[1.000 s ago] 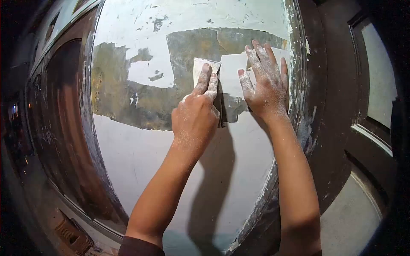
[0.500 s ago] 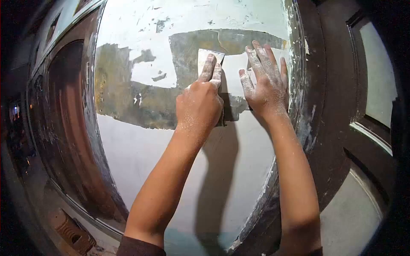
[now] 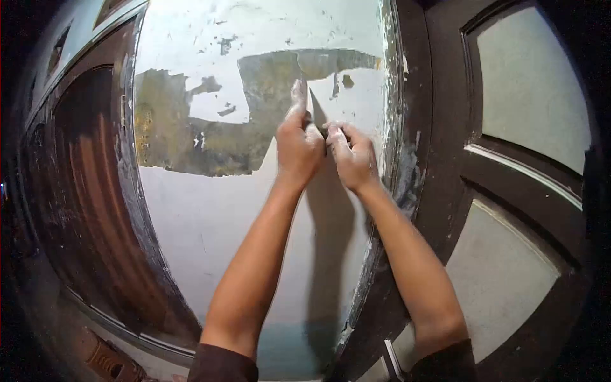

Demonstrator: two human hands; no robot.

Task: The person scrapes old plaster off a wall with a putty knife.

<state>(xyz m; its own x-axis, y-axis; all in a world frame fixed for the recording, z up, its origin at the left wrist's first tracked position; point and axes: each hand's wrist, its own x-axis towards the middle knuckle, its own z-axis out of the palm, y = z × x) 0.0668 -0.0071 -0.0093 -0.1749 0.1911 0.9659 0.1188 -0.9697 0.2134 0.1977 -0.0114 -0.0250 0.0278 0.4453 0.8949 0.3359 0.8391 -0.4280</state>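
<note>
My left hand [image 3: 299, 146], dusted with white, is wrapped round a putty knife [image 3: 310, 102]. Its pale blade points upward and shows nearly edge-on, and the fingers hide most of the handle. Close beside it on the right, my right hand [image 3: 351, 153] is closed, thumb and fingers pressed together. What it pinches, if anything, is too small to make out. Both hands are in front of the wall panel [image 3: 210, 216], where white filler borders a bare grey-brown patch [image 3: 223, 149].
A dark door with pale panels [image 3: 528, 89] stands on the right. To the left is a brown wooden door [image 3: 95, 184] in a scuffed frame. A brown object with openings [image 3: 111, 360] lies low at the left. Dark shadows of the arms fall on the wall.
My right hand has left the wall, where it lay spread, and closed beside my left. The putty knife has turned from flat to edge-on. White filler now covers more of the patch's lower right. The view has shifted.
</note>
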